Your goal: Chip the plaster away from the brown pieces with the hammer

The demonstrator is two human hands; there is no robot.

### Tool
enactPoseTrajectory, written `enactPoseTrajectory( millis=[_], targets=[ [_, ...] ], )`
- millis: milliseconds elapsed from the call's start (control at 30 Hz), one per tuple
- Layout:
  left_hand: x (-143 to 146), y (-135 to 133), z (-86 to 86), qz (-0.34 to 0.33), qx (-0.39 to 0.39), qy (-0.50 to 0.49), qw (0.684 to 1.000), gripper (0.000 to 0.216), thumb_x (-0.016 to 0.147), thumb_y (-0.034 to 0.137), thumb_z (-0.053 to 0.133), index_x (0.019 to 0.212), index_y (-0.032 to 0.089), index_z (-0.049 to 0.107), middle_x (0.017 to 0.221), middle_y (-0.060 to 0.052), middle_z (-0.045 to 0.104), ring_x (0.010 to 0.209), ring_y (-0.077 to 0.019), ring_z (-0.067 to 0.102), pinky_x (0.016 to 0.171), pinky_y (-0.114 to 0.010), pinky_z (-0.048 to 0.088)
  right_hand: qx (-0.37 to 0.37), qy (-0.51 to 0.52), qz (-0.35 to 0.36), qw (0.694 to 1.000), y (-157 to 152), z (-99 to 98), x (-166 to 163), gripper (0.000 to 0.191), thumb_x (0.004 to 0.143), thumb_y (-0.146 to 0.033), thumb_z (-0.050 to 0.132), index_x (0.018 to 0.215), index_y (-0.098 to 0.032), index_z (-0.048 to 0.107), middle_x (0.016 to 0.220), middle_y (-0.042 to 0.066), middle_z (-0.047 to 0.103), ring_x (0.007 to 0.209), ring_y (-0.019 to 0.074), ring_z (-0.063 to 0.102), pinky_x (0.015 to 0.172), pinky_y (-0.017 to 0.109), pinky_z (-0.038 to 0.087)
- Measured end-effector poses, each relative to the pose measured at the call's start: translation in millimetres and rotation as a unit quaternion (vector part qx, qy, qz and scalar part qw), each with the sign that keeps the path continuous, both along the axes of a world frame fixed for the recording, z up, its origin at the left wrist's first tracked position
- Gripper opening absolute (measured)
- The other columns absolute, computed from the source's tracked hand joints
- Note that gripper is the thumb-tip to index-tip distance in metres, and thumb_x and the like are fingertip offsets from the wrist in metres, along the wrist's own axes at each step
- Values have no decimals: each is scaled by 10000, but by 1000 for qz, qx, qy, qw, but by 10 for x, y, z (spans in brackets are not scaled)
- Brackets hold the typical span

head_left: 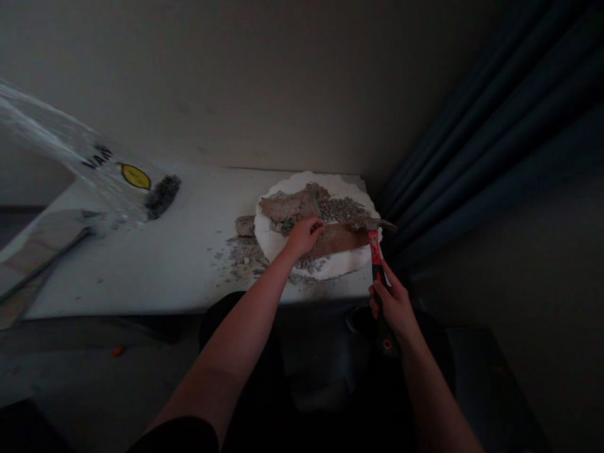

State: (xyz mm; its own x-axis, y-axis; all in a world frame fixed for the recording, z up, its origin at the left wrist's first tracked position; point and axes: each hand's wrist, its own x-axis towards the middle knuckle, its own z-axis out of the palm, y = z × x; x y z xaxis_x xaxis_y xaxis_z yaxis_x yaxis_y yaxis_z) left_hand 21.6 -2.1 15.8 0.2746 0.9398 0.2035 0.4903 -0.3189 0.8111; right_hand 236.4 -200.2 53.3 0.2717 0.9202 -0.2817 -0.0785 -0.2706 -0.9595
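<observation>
My right hand (pixel 391 302) is wrapped round the red and black handle of a claw hammer (pixel 375 248). The hammer's head lies over the right end of a flat brown board (pixel 342 240). My left hand (pixel 306 236) is closed in a pinch at the board's left part; whatever its fingers hold is too small to make out. Under the board is a round white slab with a scalloped rim (pixel 337 267). Grey gravel-like bits (pixel 343 209) and a rough brown piece (pixel 287 206) lie on it behind my left hand.
The slab sits on a white table (pixel 184 264) against a wall. Crumbs (pixel 245 255) and a brown chunk (pixel 245 226) lie left of it. Farther left are a clear plastic bag (pixel 101 167) with dark contents and a dark rod (pixel 51 261). A dark curtain (pixel 495 132) hangs at right.
</observation>
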Motion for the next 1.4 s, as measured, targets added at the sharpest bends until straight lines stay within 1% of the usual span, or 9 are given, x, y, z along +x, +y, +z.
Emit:
enactPoseTrajectory(
  millis=[133, 367, 600, 900, 1133, 1300, 1400],
  targets=[
    [3, -15, 6, -3, 15, 18, 1000, 129, 911, 211, 619, 989, 180, 717, 944, -52, 768, 849, -187, 702, 833, -305, 521, 2, -5, 3, 1000, 7, 8, -5, 862, 839, -430, 691, 1604, -282, 322, 695, -75, 570, 413, 78, 471, 336, 209, 389],
    [-1, 4, -26, -1, 8, 14, 1000, 141, 917, 211, 607, 1004, 178, 714, 915, -50, 761, 821, -180, 696, 820, -302, 526, -1, -2, 9, 1000, 3, 12, 4, 871, 841, -436, 690, 1607, -279, 308, 699, -75, 570, 422, 79, 468, 340, 209, 392],
    [-2, -28, -14, 0, 20, 22, 1000, 127, 916, 227, 618, 993, 184, 710, 940, -46, 759, 854, -184, 695, 846, -308, 522, -9, -2, 7, 1000, 6, 33, 1, 873, 829, -443, 699, 1600, -276, 325, 676, -82, 563, 416, 79, 460, 342, 207, 391],
    [-9, -58, -4, -8, 34, 33, 999, 134, 932, 231, 604, 995, 176, 709, 924, -49, 757, 816, -177, 688, 816, -296, 510, 1, -4, 4, 1000, 3, 29, -9, 871, 837, -434, 693, 1606, -274, 315, 677, -82, 563, 412, 75, 457, 341, 202, 387],
    [-4, -64, 0, -2, 40, 36, 999, 135, 932, 238, 603, 1000, 185, 708, 947, -51, 762, 847, -187, 697, 823, -300, 512, 1, -7, 5, 1000, 10, 42, -8, 879, 833, -432, 690, 1607, -265, 311, 676, -81, 563, 412, 76, 455, 342, 205, 387],
    [0, -63, -24, -2, 39, 41, 998, 150, 939, 246, 596, 1021, 192, 708, 966, -54, 763, 865, -190, 699, 836, -306, 518, 1, -26, 11, 1000, 8, 14, -10, 871, 837, -438, 673, 1610, -272, 306, 685, -73, 563, 420, 87, 461, 344, 218, 394],
    [11, -86, -35, 11, 39, 39, 998, 197, 929, 237, 606, 1098, 196, 698, 989, -49, 759, 869, -181, 695, 849, -300, 520, 7, -98, 25, 995, -30, 67, -33, 808, 871, -409, 629, 1608, -271, 330, 686, -39, 589, 431, 116, 480, 359, 247, 413]
  ],
)
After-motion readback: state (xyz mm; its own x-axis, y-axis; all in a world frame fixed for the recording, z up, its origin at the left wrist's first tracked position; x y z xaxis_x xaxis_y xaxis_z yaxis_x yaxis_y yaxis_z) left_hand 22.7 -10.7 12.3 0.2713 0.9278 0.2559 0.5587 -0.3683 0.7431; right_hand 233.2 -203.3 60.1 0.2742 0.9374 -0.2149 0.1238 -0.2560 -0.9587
